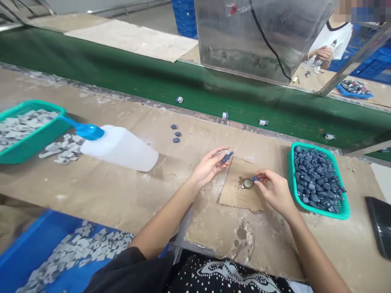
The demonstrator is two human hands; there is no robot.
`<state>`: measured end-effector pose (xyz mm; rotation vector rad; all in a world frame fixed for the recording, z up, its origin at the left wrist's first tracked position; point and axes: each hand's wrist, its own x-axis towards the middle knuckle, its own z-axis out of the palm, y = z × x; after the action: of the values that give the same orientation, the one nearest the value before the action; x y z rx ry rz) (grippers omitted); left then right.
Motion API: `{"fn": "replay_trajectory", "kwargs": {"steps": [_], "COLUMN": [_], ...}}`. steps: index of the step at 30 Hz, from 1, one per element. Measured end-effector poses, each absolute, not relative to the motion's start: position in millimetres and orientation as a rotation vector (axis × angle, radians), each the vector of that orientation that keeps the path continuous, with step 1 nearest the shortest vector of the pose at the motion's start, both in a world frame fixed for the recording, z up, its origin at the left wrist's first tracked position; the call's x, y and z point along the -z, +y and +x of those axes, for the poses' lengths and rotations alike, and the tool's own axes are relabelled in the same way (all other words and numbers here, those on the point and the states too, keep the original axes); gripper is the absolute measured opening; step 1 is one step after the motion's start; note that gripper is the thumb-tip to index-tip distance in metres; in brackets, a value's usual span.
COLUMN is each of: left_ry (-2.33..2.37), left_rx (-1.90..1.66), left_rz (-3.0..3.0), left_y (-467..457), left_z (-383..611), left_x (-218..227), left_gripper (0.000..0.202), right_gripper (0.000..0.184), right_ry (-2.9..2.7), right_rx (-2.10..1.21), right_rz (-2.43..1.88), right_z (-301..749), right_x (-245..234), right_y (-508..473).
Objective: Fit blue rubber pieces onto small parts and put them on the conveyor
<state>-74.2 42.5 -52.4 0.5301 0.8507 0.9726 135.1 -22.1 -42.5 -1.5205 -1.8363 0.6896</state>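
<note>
My left hand (209, 166) is closed on a small dark blue plastic part (227, 157), its narrow end pointing up and right; a bit of white shows beside it. Between the thumb and fingers of my right hand (276, 191) is another small dark blue plastic piece (255, 178), held at the edge of a small round cap (247, 183). Whether the piece touches the cap's contents, I cannot tell. Wet spots surround the cap on a square of brown cardboard (233, 198). To the right, a green basket (344, 205) is heaped with dark blue parts (317, 179).
A white squeeze bottle (122, 148) with a blue nozzle lies left, near a green basket (23, 148) of grey pieces. Three blue parts (176, 133) rest mid-table. Assembled pieces (225, 115) sit on the green conveyor (137, 83). A blue bin (27, 244) stands below; another person (331, 44) works opposite.
</note>
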Motion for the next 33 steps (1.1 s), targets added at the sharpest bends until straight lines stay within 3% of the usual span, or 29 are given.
{"fn": "replay_trajectory", "kwargs": {"steps": [6,9,11,16,20,33], "left_ry": [0.812,0.849,0.849,0.798,0.766,0.819], "left_rx": [-0.951,-0.906,-0.875,-0.831,-0.779,-0.798], "left_rz": [0.555,0.591,0.639,0.724,0.819,0.960], "left_y": [37.2,35.1,32.9,25.2,20.4,11.6], "left_z": [-75.1,-75.5,-74.2,-66.0,-61.7,-56.5], "left_x": [51.5,49.6,47.8,44.6,44.8,39.9], "left_gripper": [0.035,0.029,0.024,0.014,0.020,0.020], "right_gripper": [0.008,0.007,0.006,0.029,0.040,0.044], "right_ry": [-2.210,-2.212,-2.055,-1.331,-0.968,-0.972], "right_rx": [-0.343,-0.345,-0.451,-1.077,-1.383,-1.422], "right_rz": [-1.542,-1.536,-1.573,-1.421,-1.257,-1.265], "right_z": [115.2,115.8,120.8,132.3,124.2,106.9], "right_x": [52.5,51.0,44.6,19.9,8.1,12.7], "right_y": [-25.8,-26.7,-25.2,-13.5,-3.6,-0.6]}}
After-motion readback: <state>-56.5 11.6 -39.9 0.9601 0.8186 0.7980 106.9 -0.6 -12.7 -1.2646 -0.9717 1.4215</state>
